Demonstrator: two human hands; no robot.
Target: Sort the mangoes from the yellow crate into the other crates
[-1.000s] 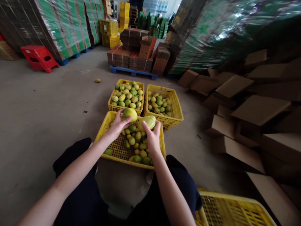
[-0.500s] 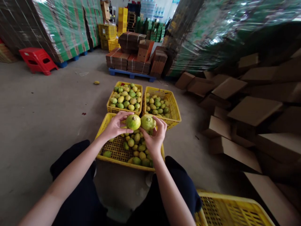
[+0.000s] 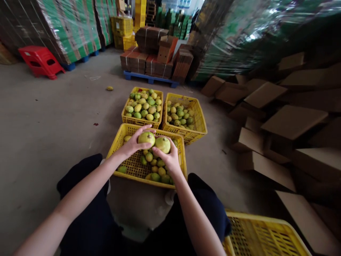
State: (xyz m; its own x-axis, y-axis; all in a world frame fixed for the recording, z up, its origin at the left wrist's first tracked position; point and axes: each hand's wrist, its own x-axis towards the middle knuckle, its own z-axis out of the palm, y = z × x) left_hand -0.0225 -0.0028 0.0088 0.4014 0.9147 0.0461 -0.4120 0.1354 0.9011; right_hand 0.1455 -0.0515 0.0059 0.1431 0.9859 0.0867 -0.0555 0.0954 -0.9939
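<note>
My left hand [image 3: 132, 145] is closed around a yellow-green lemon [image 3: 146, 139], thumb below and fingers over the top. Close beside it, my right hand [image 3: 172, 160] grips a second, paler lemon [image 3: 162, 145], its thumb across the near side. The two fruits sit side by side, one slightly lower, and seem to touch. Both are held above a yellow plastic crate [image 3: 132, 166]. Green and yellow lemons lie mostly in the right part of that crate, partly hidden by my hands.
Behind stand a yellow crate [image 3: 141, 121] heaped with lemons and another [image 3: 200, 117] holding fewer. A yellow crate [image 3: 255, 227] is at lower right. Cardboard boxes [image 3: 293, 121] pile up on the right. A red stool [image 3: 42, 61], a loose lemon [image 3: 109, 88] and a blue pallet [image 3: 150, 79] are farther off.
Both hands have moved slightly left and down with their lemons. The fruits have turned, and the right one now sits lower than the left. The view has tilted down a little.
</note>
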